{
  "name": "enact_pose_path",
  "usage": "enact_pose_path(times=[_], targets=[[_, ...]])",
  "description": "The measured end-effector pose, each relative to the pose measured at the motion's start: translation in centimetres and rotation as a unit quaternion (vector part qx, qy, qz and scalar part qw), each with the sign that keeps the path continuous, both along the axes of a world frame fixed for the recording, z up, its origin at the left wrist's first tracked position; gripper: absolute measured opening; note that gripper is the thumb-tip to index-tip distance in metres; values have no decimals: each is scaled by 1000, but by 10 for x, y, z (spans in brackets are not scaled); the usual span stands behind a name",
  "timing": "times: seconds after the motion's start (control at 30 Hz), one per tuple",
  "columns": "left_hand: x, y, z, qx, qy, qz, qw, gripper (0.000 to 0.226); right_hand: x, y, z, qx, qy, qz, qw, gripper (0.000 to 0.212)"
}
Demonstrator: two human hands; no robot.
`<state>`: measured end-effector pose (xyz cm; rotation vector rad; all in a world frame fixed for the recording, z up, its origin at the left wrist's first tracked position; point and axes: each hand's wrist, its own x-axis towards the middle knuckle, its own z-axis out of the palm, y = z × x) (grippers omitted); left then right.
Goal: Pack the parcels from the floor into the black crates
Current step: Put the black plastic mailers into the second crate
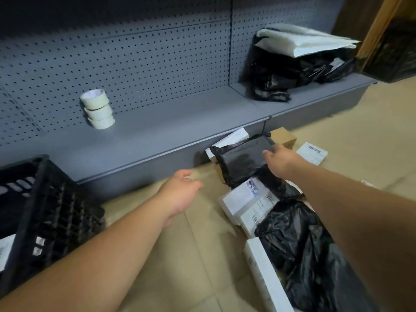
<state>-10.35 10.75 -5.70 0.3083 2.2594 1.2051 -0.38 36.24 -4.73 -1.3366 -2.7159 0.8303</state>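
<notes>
Right hand point(281, 162) gripping black parcel point(242, 159) by shelf base; left hand point(182, 192) open, empty, near black crate point(45, 212).

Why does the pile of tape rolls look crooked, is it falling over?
Tilted, not fallen. The three tape rolls sit stacked on the grey shelf, each shifted sideways from the one above it.
</notes>
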Motion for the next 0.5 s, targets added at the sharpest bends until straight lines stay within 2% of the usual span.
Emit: enact_pose_path(times=[0.23, 0.4, 0.5], targets=[[-2, 48, -24, -16, -35, 9, 999, 54, -10, 47, -28, -76, 15, -43, 996, 44], [-5, 85, -41, 36, -73, 43, 996, 44, -24, 73, -52, -110, 51, -74, 990, 63], [-7, 106, -50, 65, -91, 65, 992, 41, -35, 94, -64, -136, 74, -90, 984, 55]])
